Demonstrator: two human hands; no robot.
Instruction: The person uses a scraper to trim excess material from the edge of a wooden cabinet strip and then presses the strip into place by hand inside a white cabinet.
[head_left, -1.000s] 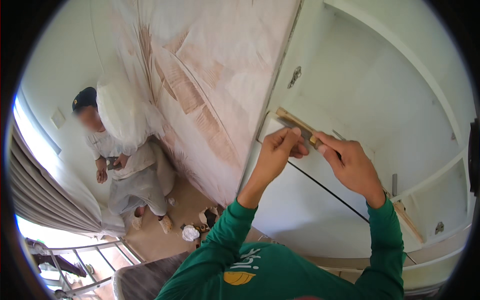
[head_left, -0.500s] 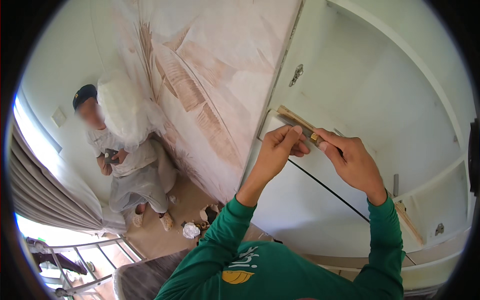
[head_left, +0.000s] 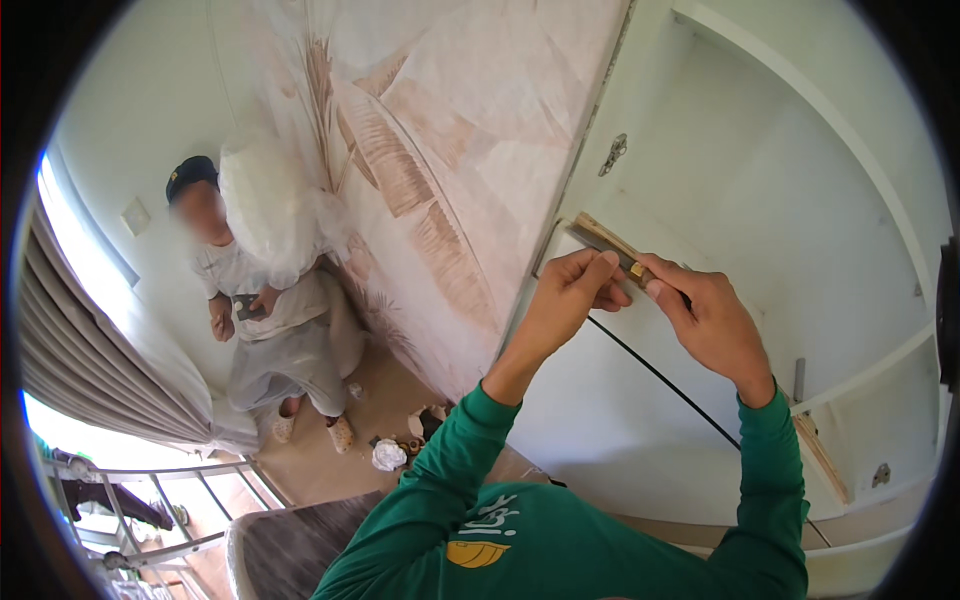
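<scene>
My right hand [head_left: 715, 322] is closed around the dark handle of what looks like a chisel [head_left: 637, 270], with a brass collar and a flat grey blade. The blade lies along a narrow strip of raw wood [head_left: 603, 233] at the edge of a white cabinet panel [head_left: 610, 400]. My left hand [head_left: 565, 300] is closed right beside the blade, thumb pressed to the curled fingers. What sits in that pinch is hidden. A thin black strip [head_left: 665, 382] runs diagonally across the panel below both hands.
The white cabinet [head_left: 780, 200] stands open at right, with a metal hinge [head_left: 613, 155] on its side. A patterned wall panel [head_left: 470, 180] rises at left. Another person [head_left: 270, 290] holds a wrapped bundle near the curtain [head_left: 110, 340]. Crumpled scraps [head_left: 389, 455] litter the floor by a metal railing [head_left: 190, 500].
The whole view has shifted slightly, so the scene sits a little farther right. Both hands keep nearly the same pose at the wooden strip. The other person's arm has moved a little.
</scene>
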